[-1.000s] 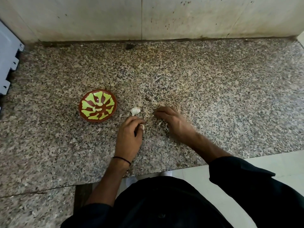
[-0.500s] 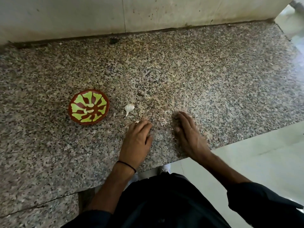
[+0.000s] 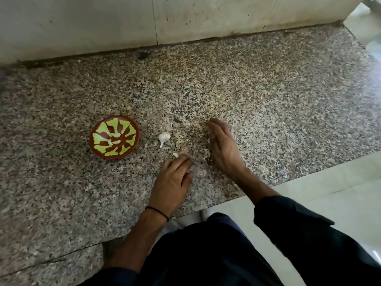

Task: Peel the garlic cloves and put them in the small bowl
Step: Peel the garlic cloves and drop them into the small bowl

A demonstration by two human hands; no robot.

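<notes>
The small bowl is red-brown with a green pattern and stands on the granite counter at the left. A few peeled garlic cloves lie in it. A white garlic bulb piece with its stem lies just right of the bowl. One loose clove sits on the counter at the fingertips of my left hand, which rests palm down with relaxed fingers. My right hand stands on its edge to the right, fingers nearly straight, holding nothing I can make out. Thin bits of garlic skin lie between the hands.
The speckled granite counter runs back to a pale wall. Its front edge passes just below my wrists, with a light tiled floor beyond it at the right. My dark sleeves and clothing fill the bottom.
My right hand has turned from flat onto its edge and reached farther forward. My left hand has stayed low on the counter, and a clove now shows at its fingertips.
</notes>
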